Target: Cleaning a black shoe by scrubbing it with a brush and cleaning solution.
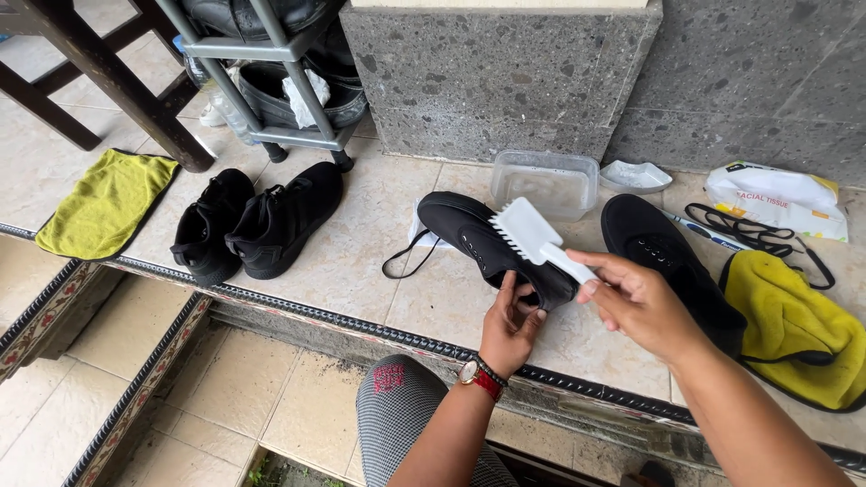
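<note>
Holding black canvas shoe [492, 243] at heel opening with left hand [511, 329], fingers curled on the collar; shoe resting tilted on tiled ledge [361, 261]. Right hand [639, 302] clenched around handle of white plastic brush [537, 236], bristles down on shoe's upper. Shoe probably light, soft, flexing under pressure; best gripped at stiffer heel or sole. Brush rigid, light, maybe slick if wet. Clear rectangular plastic tub [545, 183] just behind shoe. Soft white tissue pack [778, 200] with yellow corner at far right against grey stone wall; printing not copied.
</note>
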